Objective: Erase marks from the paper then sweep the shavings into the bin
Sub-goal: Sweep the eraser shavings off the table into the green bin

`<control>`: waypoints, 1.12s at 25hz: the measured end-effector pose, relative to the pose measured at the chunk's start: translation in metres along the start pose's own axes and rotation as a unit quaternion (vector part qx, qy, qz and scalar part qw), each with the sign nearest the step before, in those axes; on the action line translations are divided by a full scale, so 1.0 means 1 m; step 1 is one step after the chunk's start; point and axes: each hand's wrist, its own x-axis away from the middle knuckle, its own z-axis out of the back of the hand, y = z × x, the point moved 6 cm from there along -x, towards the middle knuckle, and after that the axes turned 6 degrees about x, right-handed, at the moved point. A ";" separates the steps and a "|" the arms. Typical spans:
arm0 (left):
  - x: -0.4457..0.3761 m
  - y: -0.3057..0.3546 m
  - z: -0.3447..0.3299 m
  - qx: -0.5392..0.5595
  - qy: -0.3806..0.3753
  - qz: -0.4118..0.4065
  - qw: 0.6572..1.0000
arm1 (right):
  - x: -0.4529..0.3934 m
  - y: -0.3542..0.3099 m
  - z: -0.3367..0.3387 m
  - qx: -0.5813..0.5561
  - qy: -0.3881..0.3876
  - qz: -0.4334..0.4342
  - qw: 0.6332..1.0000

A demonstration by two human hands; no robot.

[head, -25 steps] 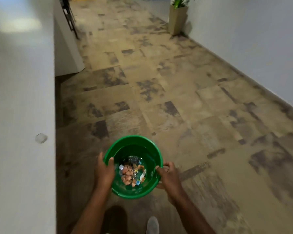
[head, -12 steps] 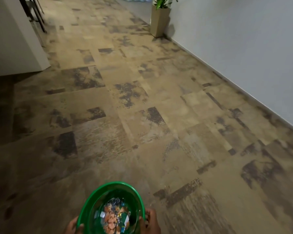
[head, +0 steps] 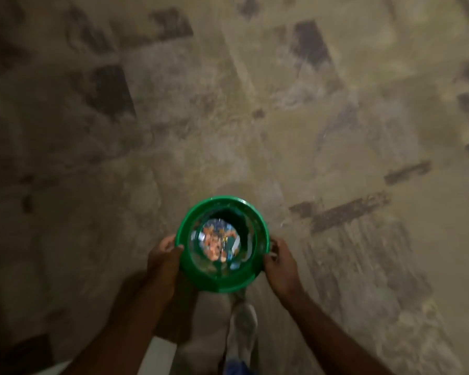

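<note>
Green bin (head: 222, 277) sits between both hands, mouth up, over the floor (head: 309, 131); whether it touches the floor can't be told. Left hand (head: 164, 255) wraps the left rim, fingers (head: 166, 240) curled round the outside. Right hand (head: 280, 262) clasps the right rim; both equally near. Scraps (head: 217, 243) lie at the bottom, blurred. Paper, eraser and tabletop not in view. A shoe (head: 241, 331) shows below the bin.
</note>
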 end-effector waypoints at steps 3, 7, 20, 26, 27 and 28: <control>-0.047 -0.016 -0.015 0.006 -0.005 0.008 1.000 | -0.048 0.028 -0.036 -0.001 -0.008 0.003 1.000; -0.097 -0.041 -0.025 -0.002 -0.018 0.003 1.000 | -0.092 0.051 -0.068 -0.002 -0.007 0.006 1.000; -0.143 -0.053 -0.032 -0.033 -0.044 -0.017 0.998 | -0.119 0.058 -0.085 0.008 0.005 0.009 1.000; -0.135 -0.040 -0.036 -0.164 -0.012 -0.089 0.982 | -0.115 0.049 -0.078 0.057 -0.026 0.031 0.998; -0.126 -0.035 -0.036 -0.229 0.003 -0.122 0.966 | -0.110 0.046 -0.076 0.096 -0.026 0.052 0.994; -0.119 -0.029 -0.036 -0.295 0.020 -0.164 0.941 | -0.107 0.044 -0.074 0.141 -0.020 0.072 0.987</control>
